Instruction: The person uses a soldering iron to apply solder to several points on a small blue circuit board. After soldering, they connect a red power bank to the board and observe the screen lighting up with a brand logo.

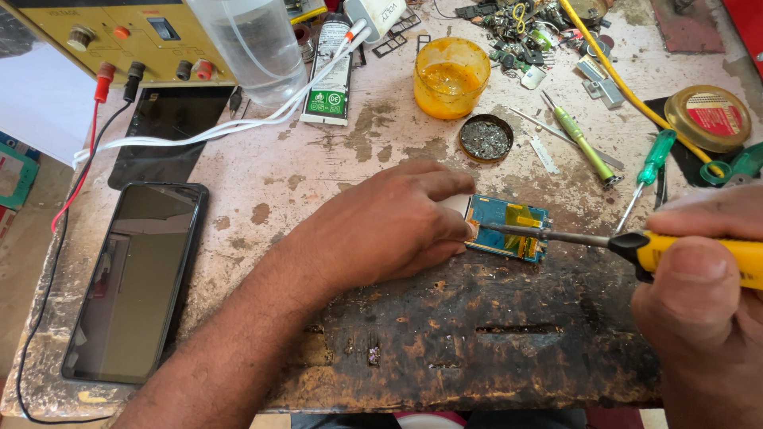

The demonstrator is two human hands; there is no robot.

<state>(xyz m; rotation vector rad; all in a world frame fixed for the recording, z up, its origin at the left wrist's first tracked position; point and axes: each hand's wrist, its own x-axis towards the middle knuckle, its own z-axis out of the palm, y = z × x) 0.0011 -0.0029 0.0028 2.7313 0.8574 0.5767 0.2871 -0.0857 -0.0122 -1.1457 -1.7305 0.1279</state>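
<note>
The left hand [389, 226] lies flat and low on the counter [318, 175], its fingers pressed down on the near end of a small blue circuit board [509, 229], apparently to pin the board so it cannot slide while it is worked on; the grip here is a flat press more than a pinch, fingertips closed onto the board's left edge. The right hand [703, 278] comes in from the right with its grip wrapped firmly around the yellow handle of a soldering iron [604, 240], held nearly level so the long metal tip reaches across and touches the board close to the left fingertips. The board sits in the middle of the counter, at the edge of a dark, scorched patch, which suggests this is the usual spot for hot work. Supplies lie just behind the board within easy reach: an orange tub of flux [451, 77] and a small round tin of grey solder scraps [486, 138]. Two green-handled screwdrivers [584, 145] rest to the right, near a flat yellow-lidded tin [707, 117]. A black smartphone [135, 282] lies face up well to the left, apart from the heat, and a bench power supply [119, 36] with red and black leads stands at the back left corner.
</note>
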